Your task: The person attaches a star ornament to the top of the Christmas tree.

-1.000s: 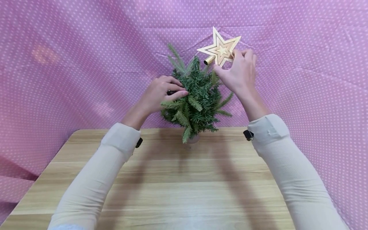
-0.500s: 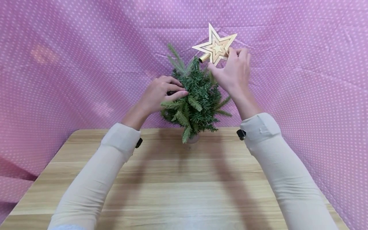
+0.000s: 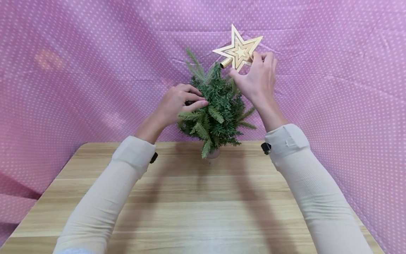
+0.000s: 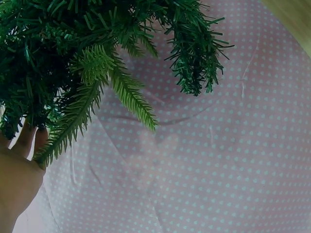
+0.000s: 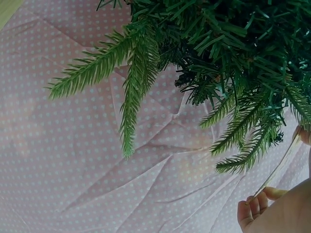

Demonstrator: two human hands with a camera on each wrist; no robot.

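Note:
A small artificial Christmas tree (image 3: 219,102) stands upright at the back of the wooden table. My left hand (image 3: 177,102) grips its left side, thumb and fingers curled into the branches and the fingertips partly hidden by needles. My right hand (image 3: 258,79) pinches a gold star tree topper (image 3: 240,52) by its lower right edge, between thumb and fingers. The star leans, with the dark mouth of its short tube (image 3: 226,63) right at the tree's tip. In the right wrist view the star (image 5: 274,172) shows edge-on, as a thin line between thumb and fingers.
The wooden table (image 3: 203,204) stretches toward me from the tree. A pink cloth with white dots (image 3: 95,70) hangs behind it and along both sides. A pale round base (image 3: 213,155) shows under the lowest branches. Longer light-green sprigs (image 3: 248,118) stick out at the sides.
My right hand has carried the star left and slightly up, bringing its tube from beside the tree's tip to right at it. My left hand and the tree have stayed in place.

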